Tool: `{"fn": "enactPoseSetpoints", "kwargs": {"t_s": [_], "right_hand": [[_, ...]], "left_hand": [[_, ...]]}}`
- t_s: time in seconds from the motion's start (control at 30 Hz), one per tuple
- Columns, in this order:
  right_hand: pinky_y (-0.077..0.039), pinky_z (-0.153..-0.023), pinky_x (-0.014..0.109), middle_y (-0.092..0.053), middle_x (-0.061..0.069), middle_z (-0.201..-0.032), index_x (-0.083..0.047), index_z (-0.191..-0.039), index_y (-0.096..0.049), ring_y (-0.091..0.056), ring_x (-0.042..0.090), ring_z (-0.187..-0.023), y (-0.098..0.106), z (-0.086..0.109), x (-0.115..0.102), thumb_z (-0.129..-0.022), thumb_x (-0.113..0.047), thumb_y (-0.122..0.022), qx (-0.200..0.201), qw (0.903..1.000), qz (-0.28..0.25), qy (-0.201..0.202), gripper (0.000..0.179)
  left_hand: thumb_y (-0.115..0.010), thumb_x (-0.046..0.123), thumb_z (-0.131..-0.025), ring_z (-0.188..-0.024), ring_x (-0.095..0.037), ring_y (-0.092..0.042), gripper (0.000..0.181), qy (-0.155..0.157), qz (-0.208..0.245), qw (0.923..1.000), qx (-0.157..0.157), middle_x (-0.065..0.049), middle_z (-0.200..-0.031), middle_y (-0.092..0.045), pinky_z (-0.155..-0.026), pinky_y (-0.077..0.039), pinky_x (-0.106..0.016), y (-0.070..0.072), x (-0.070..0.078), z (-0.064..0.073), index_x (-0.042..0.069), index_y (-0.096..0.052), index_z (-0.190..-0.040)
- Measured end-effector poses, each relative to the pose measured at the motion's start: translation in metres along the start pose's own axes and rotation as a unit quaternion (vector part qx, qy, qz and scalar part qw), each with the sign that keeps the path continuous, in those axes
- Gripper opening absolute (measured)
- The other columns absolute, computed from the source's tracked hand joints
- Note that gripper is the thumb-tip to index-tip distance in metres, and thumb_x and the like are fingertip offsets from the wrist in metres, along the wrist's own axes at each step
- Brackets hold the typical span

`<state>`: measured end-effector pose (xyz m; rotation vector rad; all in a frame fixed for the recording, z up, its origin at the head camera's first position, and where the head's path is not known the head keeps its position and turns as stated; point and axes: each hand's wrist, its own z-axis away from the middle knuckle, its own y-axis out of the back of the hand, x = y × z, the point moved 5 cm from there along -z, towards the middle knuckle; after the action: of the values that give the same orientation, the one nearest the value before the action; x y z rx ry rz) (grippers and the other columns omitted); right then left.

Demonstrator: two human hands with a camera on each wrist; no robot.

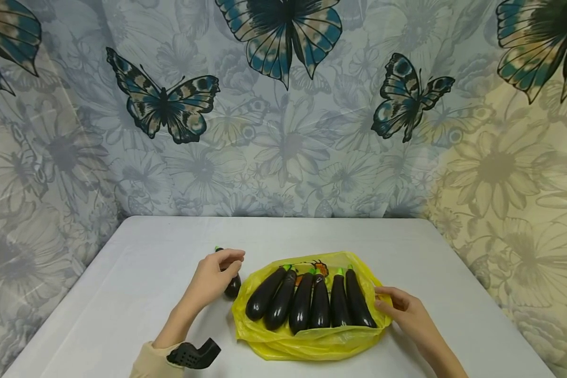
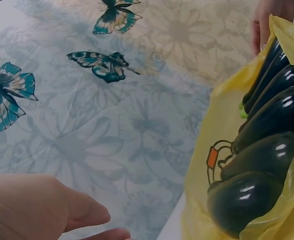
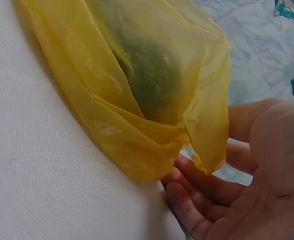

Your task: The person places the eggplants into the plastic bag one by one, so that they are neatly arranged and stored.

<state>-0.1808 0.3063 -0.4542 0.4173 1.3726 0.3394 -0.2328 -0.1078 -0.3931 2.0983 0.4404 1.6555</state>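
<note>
Several dark, glossy eggplants (image 1: 300, 304) lie side by side in an open yellow plastic bag (image 1: 312, 346), their green stem ends pointing away from me. To the left of the bag, another eggplant (image 1: 233, 289) rests on the table, partly covered by my left hand (image 1: 213, 275). That hand hovers over it with fingers loosely bent; in the left wrist view, nothing shows between thumb and finger. My right hand (image 1: 408, 312) holds the right edge of the bag between thumb and fingers. The right wrist view shows the thin plastic (image 3: 206, 130) between them.
A white table (image 1: 99, 315) carries everything. Behind it hangs a grey floral cloth (image 1: 288, 157) with printed butterflies, meeting the table's back edge. A black strap device (image 1: 193, 355) sits on my left wrist, over a beige sleeve (image 1: 156, 362).
</note>
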Motion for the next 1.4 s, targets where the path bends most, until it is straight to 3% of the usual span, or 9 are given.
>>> {"fn": "enactPoseSetpoints", "kwargs": {"t_s": [0.27, 0.5, 0.7, 0.9, 1.07, 1.4], "right_hand": [[-0.043, -0.101, 0.047, -0.053, 0.021, -0.137, -0.002, -0.134, -0.059, -0.045, 0.037, -0.13, 0.0, 0.0, 0.001, -0.091, -0.035, -0.072, 0.004, 1.0, -0.001, 0.004, 0.055], [-0.043, -0.101, 0.049, -0.055, 0.021, -0.136, -0.002, -0.134, -0.059, -0.044, 0.04, -0.13, 0.0, -0.001, 0.0, -0.091, -0.036, -0.072, 0.003, 1.0, 0.003, 0.004, 0.057], [-0.039, -0.103, 0.051, -0.048, 0.022, -0.143, -0.004, -0.136, -0.058, -0.042, 0.041, -0.131, 0.001, 0.0, 0.0, -0.09, -0.039, -0.073, 0.001, 0.9997, 0.019, 0.014, 0.06], [-0.042, -0.1, 0.045, -0.051, 0.019, -0.14, -0.005, -0.136, -0.059, -0.047, 0.035, -0.127, 0.002, 0.001, -0.002, -0.089, -0.036, -0.074, 0.003, 0.9995, 0.019, 0.023, 0.058], [-0.044, -0.096, 0.041, -0.051, 0.018, -0.14, -0.005, -0.136, -0.059, -0.05, 0.032, -0.124, 0.002, 0.001, -0.002, -0.089, -0.036, -0.074, 0.005, 0.9994, 0.025, 0.022, 0.058], [-0.035, -0.105, 0.056, -0.046, 0.024, -0.143, -0.001, -0.137, -0.056, -0.037, 0.044, -0.134, 0.002, 0.001, -0.002, -0.089, -0.034, -0.074, -0.004, 0.9996, 0.014, 0.023, 0.061]], "left_hand": [[-0.06, 0.016, -0.099, -0.098, -0.021, -0.066, 0.029, 0.007, -0.004, 1.0, -0.001, -0.005, -0.118, -0.067, -0.08, -0.054, -0.039, 0.012, -0.005, -0.004, 0.013, -0.065, -0.128], [-0.059, 0.012, -0.099, -0.102, -0.027, -0.065, 0.033, 0.011, -0.026, 0.9996, 0.002, -0.012, -0.121, -0.065, -0.078, -0.055, -0.037, 0.027, -0.021, -0.005, 0.009, -0.062, -0.132], [-0.058, 0.011, -0.099, -0.102, -0.029, -0.064, 0.035, 0.033, -0.023, 0.9992, -0.001, -0.016, -0.122, -0.063, -0.075, -0.056, -0.033, 0.035, -0.039, -0.008, 0.005, -0.059, -0.134], [-0.059, 0.009, -0.098, -0.104, -0.032, -0.063, 0.038, 0.063, -0.003, 0.9979, -0.011, -0.021, -0.127, -0.06, -0.074, -0.057, -0.034, 0.035, -0.049, -0.013, 0.002, -0.058, -0.135], [-0.063, 0.011, -0.096, -0.094, -0.032, -0.067, 0.042, 0.084, 0.0, 0.9963, -0.019, -0.024, -0.13, -0.057, -0.073, -0.057, -0.037, 0.028, -0.058, -0.017, 0.004, -0.057, -0.136], [-0.074, 0.03, -0.091, -0.089, -0.027, -0.068, 0.053, 0.106, 0.011, 0.9939, -0.028, -0.022, -0.133, -0.055, -0.07, -0.057, -0.036, 0.02, -0.079, -0.024, 0.008, -0.057, -0.137]]}}
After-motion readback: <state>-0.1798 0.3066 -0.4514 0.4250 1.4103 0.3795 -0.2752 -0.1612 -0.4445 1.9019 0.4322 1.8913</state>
